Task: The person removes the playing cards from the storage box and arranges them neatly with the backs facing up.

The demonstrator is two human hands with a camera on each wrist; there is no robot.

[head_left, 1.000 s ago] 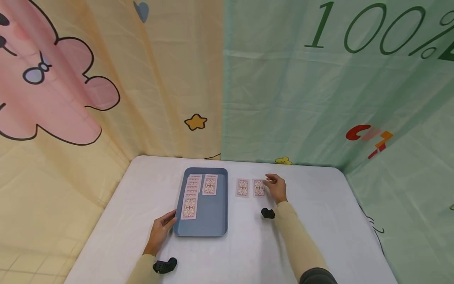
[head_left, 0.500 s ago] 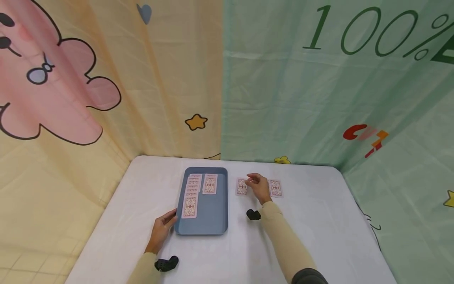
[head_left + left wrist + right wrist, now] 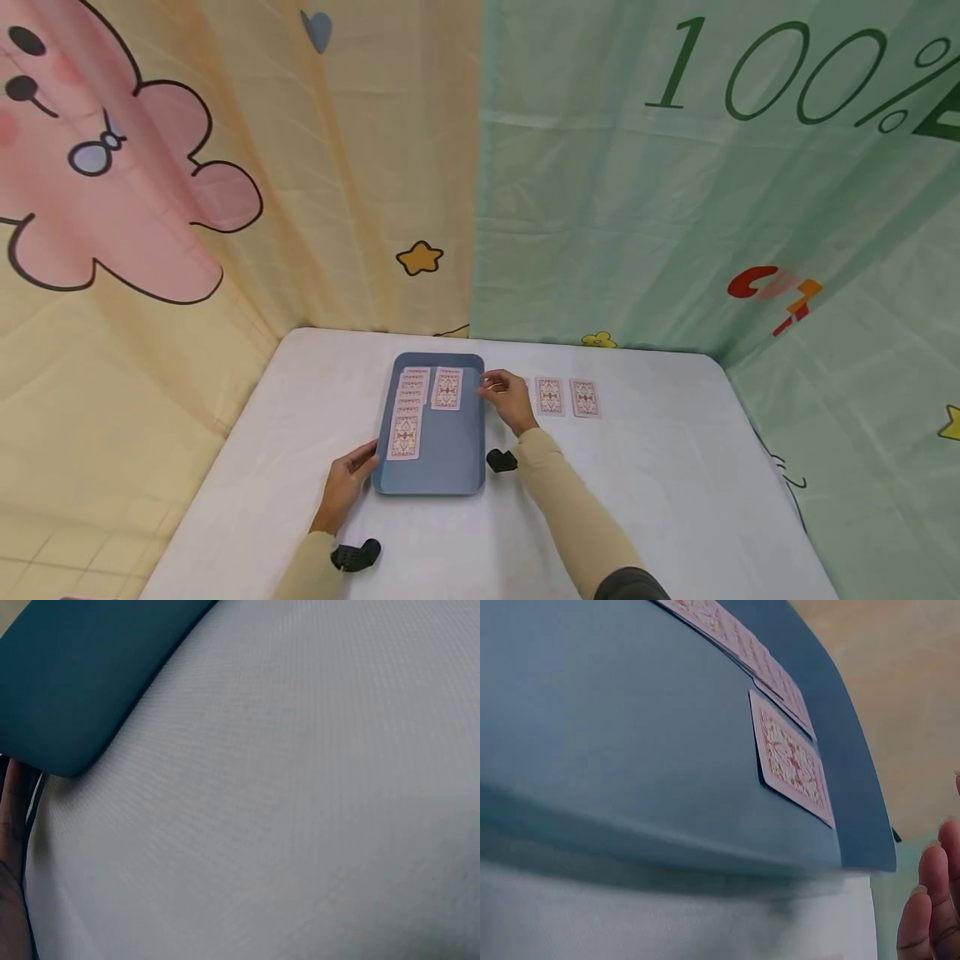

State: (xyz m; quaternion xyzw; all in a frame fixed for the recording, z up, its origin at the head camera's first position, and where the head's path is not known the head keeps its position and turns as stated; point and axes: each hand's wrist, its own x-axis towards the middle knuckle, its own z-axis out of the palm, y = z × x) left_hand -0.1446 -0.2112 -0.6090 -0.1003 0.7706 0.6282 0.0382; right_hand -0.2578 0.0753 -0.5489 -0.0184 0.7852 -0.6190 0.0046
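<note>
The left hand (image 3: 345, 486) grips the left rim of the blue-grey tray (image 3: 450, 475), near its front corner; in the left wrist view its fingers (image 3: 13, 817) reach the tray's corner. A column of overlapping face-down playing cards (image 3: 405, 433) lies along the tray's left side. Beside its top lies a second, shorter group of cards (image 3: 447, 390). The right hand (image 3: 510, 400) hovers at the tray's right rim with relaxed fingers (image 3: 932, 900) and no card in them. Two cards (image 3: 550, 397) (image 3: 585, 398) lie right of this hand, and it hides most of a third.
A white cloth covers the table (image 3: 660, 483). Patterned curtains (image 3: 600, 208) hang around its back and sides. Black wrist-worn devices (image 3: 356, 556) (image 3: 501, 460) stick out from both wrists.
The right hand has moved left from over the row of cards to the tray's right rim, uncovering the cards on the right. The left hand stays at the tray.
</note>
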